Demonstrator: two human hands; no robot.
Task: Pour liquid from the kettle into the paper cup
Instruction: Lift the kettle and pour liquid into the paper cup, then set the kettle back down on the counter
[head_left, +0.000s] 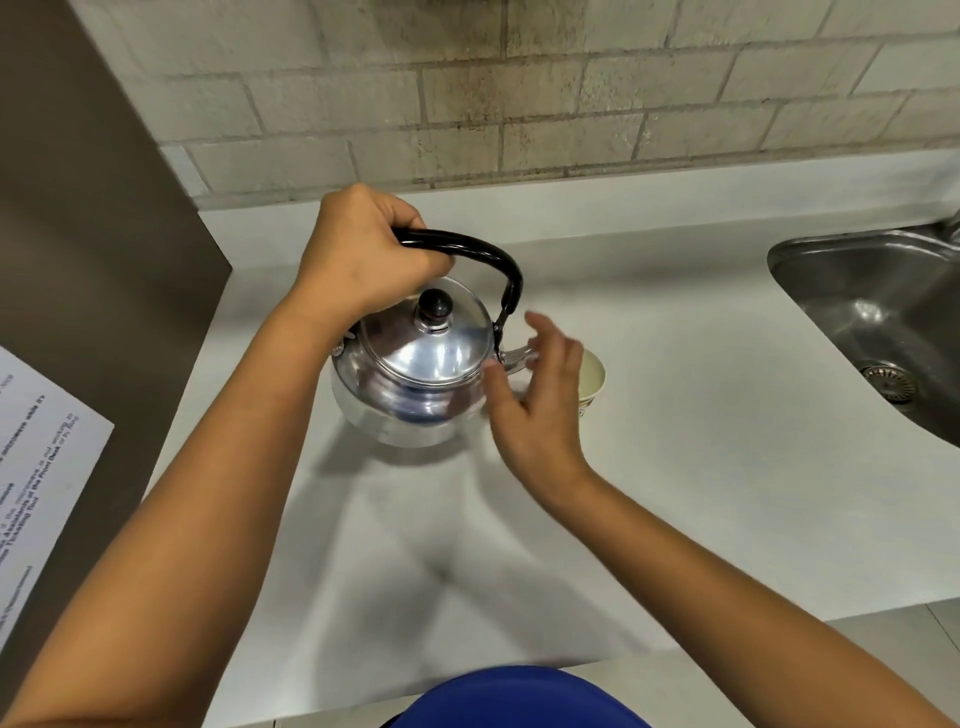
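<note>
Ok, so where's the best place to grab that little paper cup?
Hold the small cream paper cup around its side wall, coming from its right. It stands upright with its mouth open, and the shiny metal kettle spout points at it from the left, so a side grip leaves the top free for pouring.

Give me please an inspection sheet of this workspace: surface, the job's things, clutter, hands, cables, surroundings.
Surface: pale counter, looks dry, no spill seen.
Job's things: steel kettle with lid on, spout towards the cup; cup upright, partly hidden by the right hand, contents not visible.
Clutter: nothing seen on the counter.
Hands: left hand closed on the black handle; right hand open, blurred, in front of the cup, contact unclear.
Cables: nothing seen.
Surroundings: sink on the right, brick wall behind, printed notice on a brown panel at left.
</note>
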